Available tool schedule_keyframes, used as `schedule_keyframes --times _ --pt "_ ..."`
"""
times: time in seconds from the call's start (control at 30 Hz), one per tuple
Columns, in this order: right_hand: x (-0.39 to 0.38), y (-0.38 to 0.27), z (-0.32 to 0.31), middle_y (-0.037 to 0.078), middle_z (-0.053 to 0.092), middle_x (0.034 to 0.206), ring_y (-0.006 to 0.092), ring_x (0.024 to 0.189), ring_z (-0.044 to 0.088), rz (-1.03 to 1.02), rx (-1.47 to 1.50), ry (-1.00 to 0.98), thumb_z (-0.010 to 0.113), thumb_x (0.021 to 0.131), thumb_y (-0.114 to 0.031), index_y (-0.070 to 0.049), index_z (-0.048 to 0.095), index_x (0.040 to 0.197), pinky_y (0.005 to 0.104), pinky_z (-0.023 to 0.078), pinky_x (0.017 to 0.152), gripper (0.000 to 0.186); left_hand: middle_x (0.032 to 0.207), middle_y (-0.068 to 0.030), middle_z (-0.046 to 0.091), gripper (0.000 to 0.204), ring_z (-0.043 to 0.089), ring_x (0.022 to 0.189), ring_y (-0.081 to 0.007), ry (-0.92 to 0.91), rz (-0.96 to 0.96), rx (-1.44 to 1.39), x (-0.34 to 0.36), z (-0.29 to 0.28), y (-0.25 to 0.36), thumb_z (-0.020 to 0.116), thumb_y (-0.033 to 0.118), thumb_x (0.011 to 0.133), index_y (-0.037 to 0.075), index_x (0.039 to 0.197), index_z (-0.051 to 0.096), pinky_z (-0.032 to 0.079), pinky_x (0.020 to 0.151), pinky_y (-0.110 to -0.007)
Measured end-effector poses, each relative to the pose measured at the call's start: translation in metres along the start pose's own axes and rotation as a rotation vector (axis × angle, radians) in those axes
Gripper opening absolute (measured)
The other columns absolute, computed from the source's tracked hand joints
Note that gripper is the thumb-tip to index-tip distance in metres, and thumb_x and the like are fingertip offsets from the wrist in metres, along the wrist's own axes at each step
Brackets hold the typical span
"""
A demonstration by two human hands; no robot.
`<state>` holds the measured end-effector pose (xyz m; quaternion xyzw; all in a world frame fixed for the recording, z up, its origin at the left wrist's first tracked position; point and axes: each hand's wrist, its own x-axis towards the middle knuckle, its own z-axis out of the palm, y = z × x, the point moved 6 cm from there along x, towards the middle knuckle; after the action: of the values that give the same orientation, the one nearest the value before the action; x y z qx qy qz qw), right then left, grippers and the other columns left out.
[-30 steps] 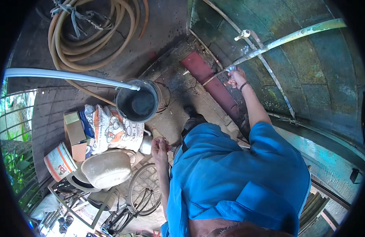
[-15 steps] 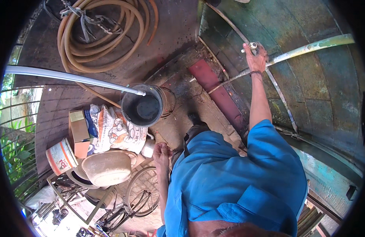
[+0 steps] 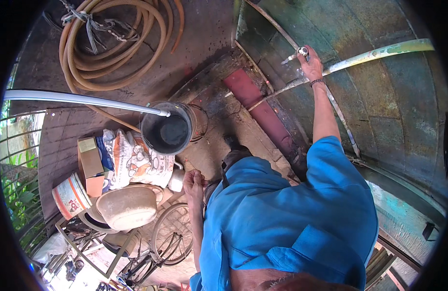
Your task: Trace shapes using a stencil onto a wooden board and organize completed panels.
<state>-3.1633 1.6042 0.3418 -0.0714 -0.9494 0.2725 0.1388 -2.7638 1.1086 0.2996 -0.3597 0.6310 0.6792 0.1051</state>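
Right hand (image 3: pixel 311 60): fingers wrapped around a small metal tap (image 3: pixel 297 53) on the rusty green wall (image 3: pixel 389 106). Left hand (image 3: pixel 193 183): hanging loosely curled, holding nothing visible, near a printed sack (image 3: pixel 134 162). Adjacent: black bucket (image 3: pixel 166 130) under white pipe (image 3: pixel 83 99); coiled hose (image 3: pixel 112 43) above.

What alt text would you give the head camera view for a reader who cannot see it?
Seen from above, a person in a blue shirt stretches the right hand up to a small metal tap on a rusty green curved metal wall. The left hand hangs beside a dark round bucket under a white pipe, with a coiled tan hose nearby.
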Motion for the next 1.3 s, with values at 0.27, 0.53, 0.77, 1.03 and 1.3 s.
schedule_keyframes --times 0.27,0.53,0.77,1.03,1.3 --pt "-0.098 0.067 0.091 0.015 0.062 0.084 0.0239 0.048 0.052 0.742 0.794 0.0 0.065 0.09 -0.021 -0.004 0.056 0.129 0.0363 0.045 0.048 0.043 0.08 -0.004 0.061 0.025 0.062 0.064 -0.0134 0.043 -0.002 -0.029 -0.004 -0.002 -0.001 0.058 0.031 0.104 0.005 0.103 0.059 0.051 0.061 -0.026" --pt "-0.04 0.083 0.265 0.024 0.065 0.107 0.038 0.103 0.066 1.061 1.767 -0.148 0.052 0.094 -0.015 0.002 0.059 0.115 0.0673 0.042 0.106 0.029 0.083 -0.0034 0.06 0.022 0.058 0.07 -0.0108 0.191 -0.11 0.085 -0.025 0.001 -0.012 0.056 0.023 0.104 0.002 0.109 0.059 0.051 0.061 -0.025" --pt "0.005 0.133 0.299 0.035 0.055 0.126 0.0505 0.119 0.056 1.081 2.127 0.153 0.036 0.096 -0.007 0.016 0.049 0.127 0.0679 0.047 0.104 0.04 0.079 -0.0013 0.056 0.022 0.055 0.067 -0.0107 0.15 -0.114 0.01 -0.026 0.002 -0.016 0.054 0.024 0.105 0.002 0.106 0.057 0.048 0.062 -0.027" --pt "0.011 0.166 0.293 0.031 0.059 0.131 0.0198 0.073 0.066 1.094 1.996 -0.155 0.043 0.097 -0.024 0.009 0.056 0.126 0.0244 0.053 0.051 0.045 0.08 -0.0013 0.057 0.023 0.056 0.068 -0.0102 0.148 -0.143 0.002 -0.023 0.005 -0.004 0.053 0.025 0.105 0.003 0.104 0.057 0.048 0.062 -0.027" --pt "-0.009 0.089 0.264 0.029 0.062 0.123 0.0359 0.106 0.065 1.088 1.936 -0.111 0.054 0.084 -0.004 0.012 0.057 0.122 0.0406 0.063 0.082 0.042 0.081 -0.0007 0.055 0.019 0.055 0.066 -0.0103 0.18 -0.124 -0.021 -0.018 0.002 -0.013 0.052 0.02 0.103 0.002 0.107 0.058 0.05 0.064 -0.026"
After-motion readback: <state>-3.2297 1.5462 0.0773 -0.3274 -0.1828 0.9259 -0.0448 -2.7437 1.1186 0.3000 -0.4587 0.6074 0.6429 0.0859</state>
